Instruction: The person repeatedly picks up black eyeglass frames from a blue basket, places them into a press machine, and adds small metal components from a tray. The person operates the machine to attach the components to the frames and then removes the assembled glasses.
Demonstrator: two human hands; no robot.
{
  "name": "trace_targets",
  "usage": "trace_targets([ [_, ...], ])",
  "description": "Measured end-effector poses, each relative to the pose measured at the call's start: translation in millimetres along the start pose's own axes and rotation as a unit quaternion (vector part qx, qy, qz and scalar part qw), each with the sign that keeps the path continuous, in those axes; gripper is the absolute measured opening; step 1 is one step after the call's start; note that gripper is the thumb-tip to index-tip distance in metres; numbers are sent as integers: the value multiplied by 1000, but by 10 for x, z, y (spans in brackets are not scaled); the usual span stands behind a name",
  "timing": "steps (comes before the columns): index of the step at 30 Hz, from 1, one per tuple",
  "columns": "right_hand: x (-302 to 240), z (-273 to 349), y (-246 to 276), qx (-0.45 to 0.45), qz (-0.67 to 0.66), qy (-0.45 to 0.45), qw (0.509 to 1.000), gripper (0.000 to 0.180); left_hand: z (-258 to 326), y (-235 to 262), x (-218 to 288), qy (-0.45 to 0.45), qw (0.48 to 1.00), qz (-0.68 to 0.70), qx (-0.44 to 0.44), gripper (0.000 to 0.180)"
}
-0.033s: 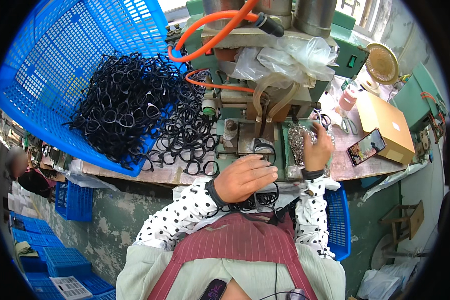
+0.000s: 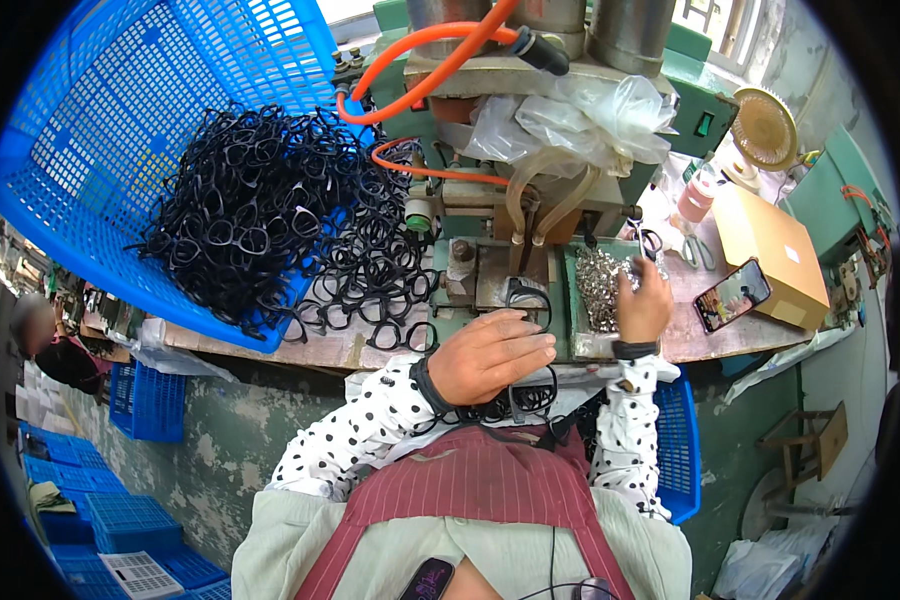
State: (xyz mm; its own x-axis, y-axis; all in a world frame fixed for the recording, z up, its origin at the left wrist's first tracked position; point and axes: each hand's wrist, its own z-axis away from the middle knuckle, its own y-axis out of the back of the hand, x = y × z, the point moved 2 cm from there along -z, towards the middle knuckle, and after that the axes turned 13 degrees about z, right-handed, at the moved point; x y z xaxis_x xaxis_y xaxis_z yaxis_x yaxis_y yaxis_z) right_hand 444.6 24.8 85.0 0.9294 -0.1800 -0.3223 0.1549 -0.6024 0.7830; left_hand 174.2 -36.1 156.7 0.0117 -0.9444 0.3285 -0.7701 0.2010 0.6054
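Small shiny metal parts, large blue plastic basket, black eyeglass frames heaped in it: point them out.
Small shiny metal parts (image 2: 596, 288), head view: the heap's middle.
Large blue plastic basket (image 2: 75, 150), head view: bare inner wall.
Black eyeglass frames (image 2: 245, 215), head view: middle of their heap.

Worktable (image 2: 692, 340); on it black frames (image 2: 375, 272); box (image 2: 765, 250); probably scissors (image 2: 699, 250)

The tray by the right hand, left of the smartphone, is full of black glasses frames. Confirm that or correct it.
Wrong contents: the head view shows small silvery pieces in the tray. It does lie by the right hand, left of the smartphone.
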Motion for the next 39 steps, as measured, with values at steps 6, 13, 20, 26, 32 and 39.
trace_targets([
  [6, 402, 259, 140, -118, 20, -9, 993, 29, -23, 2, 1, 3, 1000, 3, -18, 43],
  [13, 278, 311, -141, -61, -106, -20, 992, 14, 32, -51, 44, 33, 999, -30, -7, 43],
  [20, 283, 339, -109, -16, -204, -64, 977, 8, 543, -94, 234, 89, 982, -105, 126, 39],
  [26, 208, 368, -60, 39, -127, 0, 991, 7, 1406, 183, -54, 371, 871, -322, 21, 28],
  [32, 164, 370, -51, 10, -135, -6, 991, 8, 1696, 350, -294, 459, 862, -210, -41, 24],
  [39, 237, 359, -234, -34, -118, -48, 991, 16, 1071, 592, -215, 389, 890, -134, 198, 19],
])
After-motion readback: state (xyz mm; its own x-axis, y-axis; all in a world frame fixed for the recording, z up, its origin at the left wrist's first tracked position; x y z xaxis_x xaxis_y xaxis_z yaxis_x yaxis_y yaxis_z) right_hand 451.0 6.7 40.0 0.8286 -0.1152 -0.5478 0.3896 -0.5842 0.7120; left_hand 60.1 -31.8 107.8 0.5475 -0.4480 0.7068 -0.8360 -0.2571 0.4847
